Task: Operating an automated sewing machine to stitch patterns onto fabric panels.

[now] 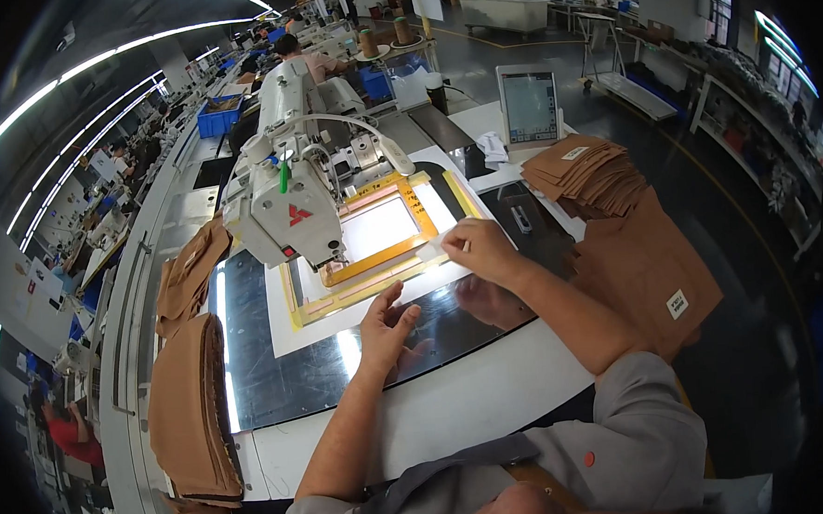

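A sewing machine head [284, 212], white with a green knob, stands over a yellow template frame [375, 266] that has a rectangular opening. The frame lies on a white sheet [297, 339] on the dark, shiny machine plate [269, 381]. My right hand [486, 250] pinches a small white piece [432, 248] at the frame's near right edge; whether it is paper or cloth I cannot tell. Below the frame's near edge, my left hand [387, 331] hovers or rests by the plate with thumb and fingers apart and nothing in it.
Brown fabric pieces lie in a stack [189, 408] at the left and another pile [584, 169] at the right, with a labelled brown piece [654, 272] hanging there. A tablet screen [529, 107] stands behind. Blue bins [221, 115] and other workstations line the far left.
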Demonstrator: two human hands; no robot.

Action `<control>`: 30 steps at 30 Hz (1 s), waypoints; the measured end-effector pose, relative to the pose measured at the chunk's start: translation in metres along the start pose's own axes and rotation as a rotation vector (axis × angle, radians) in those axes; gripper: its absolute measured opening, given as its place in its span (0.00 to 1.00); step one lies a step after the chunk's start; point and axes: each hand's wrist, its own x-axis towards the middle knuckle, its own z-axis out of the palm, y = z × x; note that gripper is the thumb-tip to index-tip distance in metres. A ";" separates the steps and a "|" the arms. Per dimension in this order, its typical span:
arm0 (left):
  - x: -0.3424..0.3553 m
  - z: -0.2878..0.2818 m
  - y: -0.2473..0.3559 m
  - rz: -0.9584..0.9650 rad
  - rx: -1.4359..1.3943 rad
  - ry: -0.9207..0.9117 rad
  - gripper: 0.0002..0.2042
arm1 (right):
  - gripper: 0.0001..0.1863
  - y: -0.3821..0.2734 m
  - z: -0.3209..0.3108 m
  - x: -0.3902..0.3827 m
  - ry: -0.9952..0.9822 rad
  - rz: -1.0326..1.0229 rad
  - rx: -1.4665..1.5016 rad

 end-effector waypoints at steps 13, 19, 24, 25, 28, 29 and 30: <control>-0.005 -0.028 0.001 -0.044 -0.142 -0.157 0.10 | 0.10 -0.067 0.046 -0.031 0.131 -0.457 -0.119; -0.008 -0.035 0.020 0.050 0.138 -0.116 0.08 | 0.14 -0.040 0.036 -0.034 -0.499 0.087 0.329; -0.006 -0.038 0.020 0.108 0.254 -0.067 0.07 | 0.13 -0.024 0.042 -0.039 -0.500 0.172 0.353; -0.005 -0.039 0.019 0.147 0.345 -0.036 0.06 | 0.13 -0.022 0.040 -0.036 -0.498 0.226 0.299; 0.006 -0.047 0.013 0.171 0.477 0.047 0.06 | 0.13 -0.031 0.032 -0.028 -0.498 0.272 0.107; 0.015 -0.059 -0.003 0.326 0.592 0.079 0.05 | 0.14 -0.029 0.033 -0.024 -0.511 0.290 0.097; 0.022 -0.060 -0.010 0.309 0.591 0.077 0.05 | 0.13 -0.018 0.033 -0.023 -0.459 0.244 0.075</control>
